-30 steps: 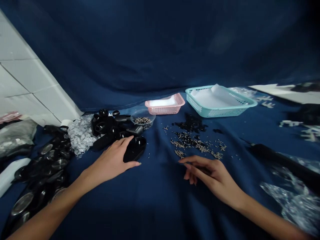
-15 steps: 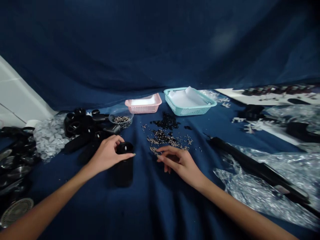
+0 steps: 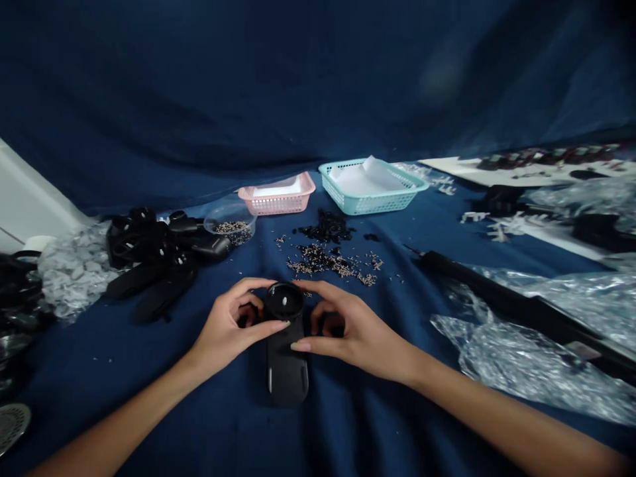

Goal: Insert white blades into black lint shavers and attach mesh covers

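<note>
A black plastic housing (image 3: pixel 287 371), with a round cup-shaped end and a long flat body, lies on the blue cloth in front of me. A small white spot shows inside the cup. My left hand (image 3: pixel 238 318) grips the cup from the left, thumb across its near rim and index finger at its far side. From the right, my right hand (image 3: pixel 348 324) holds the same part, its thumb on the flat body and its index finger by the cup. Just beyond the hands lie scattered small screws (image 3: pixel 328 262) and a heap of little black pieces (image 3: pixel 326 226).
Behind the screws stand a pink basket (image 3: pixel 278 202) and a teal basket (image 3: pixel 373 202), both paper-lined. A clear bowl (image 3: pixel 231 225) holds screws. Black parts (image 3: pixel 154 255) and translucent pieces (image 3: pixel 74 271) lie left; an electric screwdriver (image 3: pixel 497 301) rests on clear plastic wrap (image 3: pixel 521 377) at right.
My left hand has brought the black housing rightward and nearer to me. My right hand has left the screws and now holds the housing too.
</note>
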The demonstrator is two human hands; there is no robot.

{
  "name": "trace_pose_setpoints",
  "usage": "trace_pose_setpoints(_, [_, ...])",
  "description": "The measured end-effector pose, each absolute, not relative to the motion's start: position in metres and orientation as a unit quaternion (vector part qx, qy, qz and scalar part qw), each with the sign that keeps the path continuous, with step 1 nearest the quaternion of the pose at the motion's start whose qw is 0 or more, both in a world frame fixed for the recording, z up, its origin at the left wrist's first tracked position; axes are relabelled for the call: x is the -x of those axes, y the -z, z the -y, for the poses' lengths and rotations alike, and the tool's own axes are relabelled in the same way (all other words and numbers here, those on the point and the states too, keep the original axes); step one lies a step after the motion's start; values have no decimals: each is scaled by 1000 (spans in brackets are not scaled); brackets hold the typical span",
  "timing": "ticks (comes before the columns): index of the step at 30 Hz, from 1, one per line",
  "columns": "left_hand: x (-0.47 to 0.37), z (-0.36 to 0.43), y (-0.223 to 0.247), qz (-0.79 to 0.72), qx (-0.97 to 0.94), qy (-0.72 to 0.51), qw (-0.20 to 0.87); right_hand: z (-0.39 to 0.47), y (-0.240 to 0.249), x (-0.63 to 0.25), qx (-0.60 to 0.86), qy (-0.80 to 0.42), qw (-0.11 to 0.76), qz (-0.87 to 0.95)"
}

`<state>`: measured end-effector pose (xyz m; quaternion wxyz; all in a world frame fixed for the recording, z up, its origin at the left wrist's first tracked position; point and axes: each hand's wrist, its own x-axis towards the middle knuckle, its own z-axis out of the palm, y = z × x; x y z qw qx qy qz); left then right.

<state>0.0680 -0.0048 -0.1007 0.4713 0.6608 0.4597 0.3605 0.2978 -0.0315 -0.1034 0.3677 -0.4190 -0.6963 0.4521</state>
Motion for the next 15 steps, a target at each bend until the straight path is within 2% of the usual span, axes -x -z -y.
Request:
trace_pose_setpoints(6, [-61, 9, 101, -322, -641, -375, 588, 37, 106, -296, 401, -393, 390, 730])
trace_pose_setpoints(15, [-62, 9, 105, -288, -616, -399, 616, 40, 109, -292, 410, -379, 386, 735])
